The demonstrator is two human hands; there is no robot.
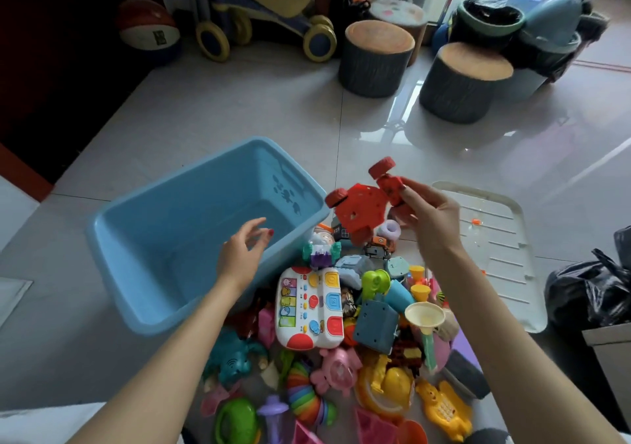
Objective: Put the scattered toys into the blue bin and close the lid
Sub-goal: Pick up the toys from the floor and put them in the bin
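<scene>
The blue bin (pixel 143 310) stands open on the floor at centre left, with nothing visible inside. My left hand (pixel 244 255) hovers over its right side, fingers relaxed and holding nothing. My right hand (pixel 426 216) grips a red toy vehicle (pixel 362 208) with red wheels, raised above the toy pile just right of the bin's far corner. A heap of several toys lies in front of me, among them a white toy keyboard (pixel 309 307), a teal dinosaur (pixel 234 363), a yellow crocodile (pixel 444 409) and a cream funnel (pixel 425 315). The translucent lid (pixel 495 255) lies flat on the floor at right.
Two stump-shaped stools (pixel 375 57) (pixel 462 81) stand beyond the bin. A toy stroller (pixel 266 23) and a basketball (pixel 148 30) sit by the back wall. A black plastic bag (pixel 594 293) lies at the right edge beside the lid.
</scene>
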